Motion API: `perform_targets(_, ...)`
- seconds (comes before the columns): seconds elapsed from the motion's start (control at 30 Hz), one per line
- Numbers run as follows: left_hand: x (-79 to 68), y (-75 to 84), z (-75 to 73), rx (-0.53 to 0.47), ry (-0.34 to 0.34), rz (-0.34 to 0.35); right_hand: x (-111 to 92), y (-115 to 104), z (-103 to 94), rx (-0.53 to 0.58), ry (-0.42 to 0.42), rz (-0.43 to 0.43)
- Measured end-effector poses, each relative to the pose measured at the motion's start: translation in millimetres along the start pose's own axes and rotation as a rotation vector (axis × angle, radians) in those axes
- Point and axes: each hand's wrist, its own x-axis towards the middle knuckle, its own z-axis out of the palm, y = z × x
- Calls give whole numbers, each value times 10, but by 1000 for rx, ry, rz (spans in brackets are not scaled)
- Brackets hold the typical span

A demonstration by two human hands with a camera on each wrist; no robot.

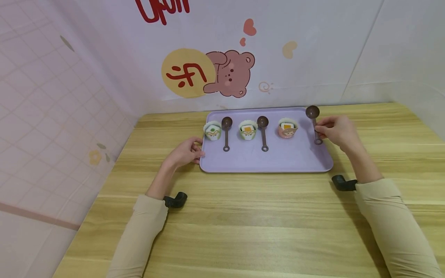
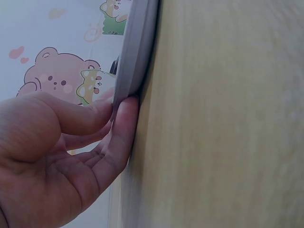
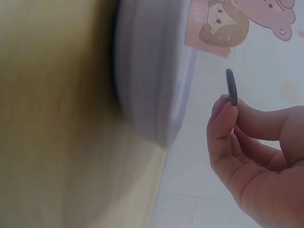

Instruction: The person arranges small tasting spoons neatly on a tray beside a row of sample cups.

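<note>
My right hand [image 1: 338, 131] pinches the handle of a brown measuring spoon [image 1: 312, 112] over the right side of the lilac tray [image 1: 240, 164]. In the right wrist view, the dark handle end [image 3: 231, 85] pokes out between thumb and fingers, beside the tray's wall. My left hand [image 1: 185, 152] grips the tray's left rim, thumb on top and fingers underneath, as the left wrist view shows. Two more brown measuring spoons, a left one [image 1: 226, 122] and a middle one [image 1: 263, 122], lie on the tray, alternating with three filled paper cups: left [image 1: 213, 133], middle [image 1: 248, 132] and right [image 1: 287, 130].
The tray lies on a wood-grain table [image 1: 243, 224], near its back edge. Behind stands a white wall covering [image 1: 313, 69] printed with a bear and hearts. A black curved piece is strapped at each wrist.
</note>
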Motion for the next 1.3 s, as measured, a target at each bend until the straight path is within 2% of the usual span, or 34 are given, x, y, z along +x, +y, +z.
perform_targets(0.37,-14,7,-6,1,-2,-2,3,-53,133,-88,-57,-30)
perform_targets(0.6,-18,15,-14,3,2,-2,18,-44,174,-63,-97,-20)
perform_targets(0.83,-6,3,-16,6,4,-5,35,-31,172,-88,-122,-12)
perform_targets(1.3,-19,29,-15,22,11,-12,50,-53,168,-38,-172,22)
